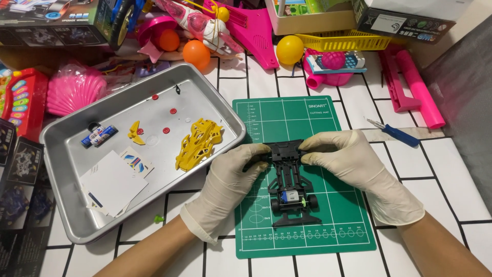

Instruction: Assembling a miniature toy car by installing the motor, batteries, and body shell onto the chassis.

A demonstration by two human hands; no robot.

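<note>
Between your gloved hands, on the green cutting mat (328, 123), lies the black toy car chassis (291, 185). Your left hand (228, 187) and right hand (353, 161) pinch its front end, seemingly pressing a part. Left of your grip, a metal tray (72, 225) holds the yellow body shell (197, 143).

White tabletop (451, 169) with black brick-pattern lines, evenly lit; grey upholstery (469, 97) at right

black toy car chassis (290, 179) lying flat on the green cutting mat (328, 225), long axis running toward and away from the camera. small motor near the rear, two black wheels there, a green gear on one side. far end pinched from both sides.
</note>
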